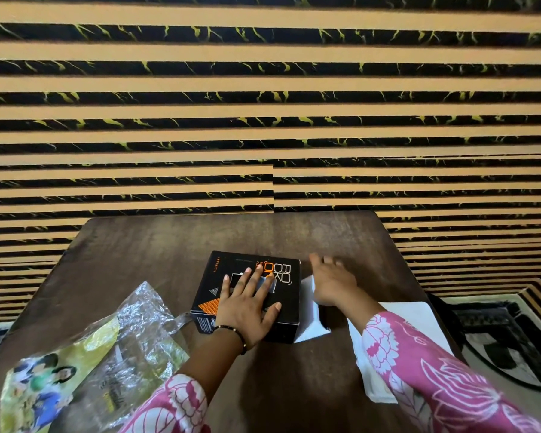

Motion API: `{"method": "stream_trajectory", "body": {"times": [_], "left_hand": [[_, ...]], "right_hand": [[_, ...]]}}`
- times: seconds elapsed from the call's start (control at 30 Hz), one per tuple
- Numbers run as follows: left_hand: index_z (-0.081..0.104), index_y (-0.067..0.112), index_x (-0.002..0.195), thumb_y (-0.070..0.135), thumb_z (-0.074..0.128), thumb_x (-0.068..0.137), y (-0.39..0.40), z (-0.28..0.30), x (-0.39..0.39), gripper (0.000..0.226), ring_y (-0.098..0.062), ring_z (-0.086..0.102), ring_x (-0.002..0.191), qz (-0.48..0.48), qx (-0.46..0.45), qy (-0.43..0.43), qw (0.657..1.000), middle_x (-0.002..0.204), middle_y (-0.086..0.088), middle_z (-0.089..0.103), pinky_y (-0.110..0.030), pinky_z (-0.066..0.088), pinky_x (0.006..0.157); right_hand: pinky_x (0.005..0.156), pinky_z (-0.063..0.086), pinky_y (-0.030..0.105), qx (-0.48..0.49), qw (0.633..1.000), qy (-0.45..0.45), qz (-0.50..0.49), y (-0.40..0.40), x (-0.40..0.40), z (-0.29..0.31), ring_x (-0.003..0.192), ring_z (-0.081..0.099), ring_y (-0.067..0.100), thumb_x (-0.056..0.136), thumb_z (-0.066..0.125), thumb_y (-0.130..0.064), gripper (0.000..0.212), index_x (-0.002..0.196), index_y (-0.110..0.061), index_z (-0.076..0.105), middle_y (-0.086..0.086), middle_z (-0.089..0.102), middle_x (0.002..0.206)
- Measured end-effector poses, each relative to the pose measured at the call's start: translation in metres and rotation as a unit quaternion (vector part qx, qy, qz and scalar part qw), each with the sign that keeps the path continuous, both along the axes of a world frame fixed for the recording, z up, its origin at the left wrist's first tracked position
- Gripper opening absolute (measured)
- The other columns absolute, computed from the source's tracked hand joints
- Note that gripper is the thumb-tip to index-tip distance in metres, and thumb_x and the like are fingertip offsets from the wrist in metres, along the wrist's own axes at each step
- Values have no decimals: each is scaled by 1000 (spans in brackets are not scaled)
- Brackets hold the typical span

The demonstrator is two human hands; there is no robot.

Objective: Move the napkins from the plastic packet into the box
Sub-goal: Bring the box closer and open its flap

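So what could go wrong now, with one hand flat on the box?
The left hand presses the black box top, so it may block loading. The white flap at the right hand could bend or tear. The napkins lie under the sleeve near the table edge and may slide off.

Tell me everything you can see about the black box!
The black box looks like printed cardboard, with orange triangles and white lettering. It lies flat near the middle of the brown table. Its white flap hangs open on the right. The left hand presses flat on top; the right hand is at the flap.
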State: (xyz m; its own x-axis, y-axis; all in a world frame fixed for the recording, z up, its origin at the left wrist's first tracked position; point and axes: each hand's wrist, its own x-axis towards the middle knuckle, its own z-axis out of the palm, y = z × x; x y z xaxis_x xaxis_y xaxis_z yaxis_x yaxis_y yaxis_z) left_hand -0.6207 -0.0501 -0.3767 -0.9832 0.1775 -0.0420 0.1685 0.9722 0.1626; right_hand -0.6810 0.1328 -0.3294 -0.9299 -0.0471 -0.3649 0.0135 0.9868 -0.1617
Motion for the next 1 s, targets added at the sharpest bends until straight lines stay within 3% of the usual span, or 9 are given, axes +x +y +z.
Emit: {"method": "stream_trajectory", "body": {"times": [0.07, 0.13, 0.27, 0.4, 0.5, 0.73, 0.8, 0.9, 1.0], "left_hand": [[-2, 37, 145, 65, -8, 72, 0, -1, 1, 79, -16, -11, 144, 0, -1, 2, 1000, 158, 6, -7, -50, -14, 113], [-2, 37, 145, 64, -9, 71, 1, -1, -1, 79, -16, -11, 144, 5, 2, 2, 1000, 158, 6, -7, -50, -14, 113], [1, 37, 146, 64, -6, 72, 2, -2, -2, 78, -16, -9, 144, 9, 5, 10, 1000, 158, 6, -4, -50, -14, 113], [4, 37, 146, 63, -8, 74, 2, -4, -5, 78, -16, -6, 145, 15, 10, 22, 1000, 158, 6, 1, -50, -11, 114], [6, 36, 146, 64, -9, 73, -1, -4, -9, 80, -15, -4, 145, 18, 9, 21, 1000, 158, 7, 2, -50, -10, 114], [8, 37, 145, 65, -11, 71, -3, -3, -17, 82, -15, -5, 145, 34, 7, 16, 999, 158, 7, 2, -50, -11, 113], [7, 37, 145, 65, -12, 70, -3, -2, -18, 83, -16, -5, 145, 44, 4, 12, 999, 158, 6, 1, -51, -12, 112], [7, 37, 145, 66, -13, 69, -2, -1, -18, 84, -16, -5, 145, 46, 6, 9, 999, 158, 6, 1, -52, -11, 112], [4, 37, 146, 80, -22, 60, -4, 0, -16, 99, -17, -6, 145, 33, 9, 5, 999, 158, 6, -1, -53, -11, 113]], "right_hand": [[106, 33, 47, 90, 994, 28, 54, 14, 10, -11, 137, 22, 33, 74, 67, -10, 92, 145, -30, 11, 9, 17, 152], [111, 27, 47, 74, 991, 71, 81, 24, 21, -20, 141, 14, 31, 76, 64, -4, 93, 147, -30, 10, 3, 5, 158], [115, 20, 35, 24, 973, 153, 174, 20, 37, -23, 142, 19, 20, 79, 49, 2, 70, 141, -23, 32, -3, 31, 151], [115, 16, 32, -18, 970, 134, 200, 15, 53, -25, 138, 28, 18, 80, 45, 1, 65, 140, -23, 37, -1, 45, 143], [110, 27, 30, -59, 975, 138, 166, 23, 59, -26, 132, 37, 20, 79, 45, 4, 64, 137, -24, 42, 1, 52, 137], [88, 49, 26, -94, 982, 113, 121, 37, 69, -30, 103, 57, 17, 81, 49, 0, 40, 105, -26, 68, -3, 68, 109], [87, 50, 28, -129, 979, 84, 137, 31, 78, -34, 102, 60, 18, 79, 47, 0, 43, 105, -28, 68, -4, 69, 107], [96, 43, 25, -208, 967, 46, 138, 16, 94, -43, 114, 55, 14, 85, 44, -5, 48, 121, -33, 58, -5, 62, 124], [101, 37, 21, -241, 959, 35, 146, 3, 99, -54, 122, 48, 11, 87, 43, -4, 55, 132, -36, 46, -7, 52, 134]]}}
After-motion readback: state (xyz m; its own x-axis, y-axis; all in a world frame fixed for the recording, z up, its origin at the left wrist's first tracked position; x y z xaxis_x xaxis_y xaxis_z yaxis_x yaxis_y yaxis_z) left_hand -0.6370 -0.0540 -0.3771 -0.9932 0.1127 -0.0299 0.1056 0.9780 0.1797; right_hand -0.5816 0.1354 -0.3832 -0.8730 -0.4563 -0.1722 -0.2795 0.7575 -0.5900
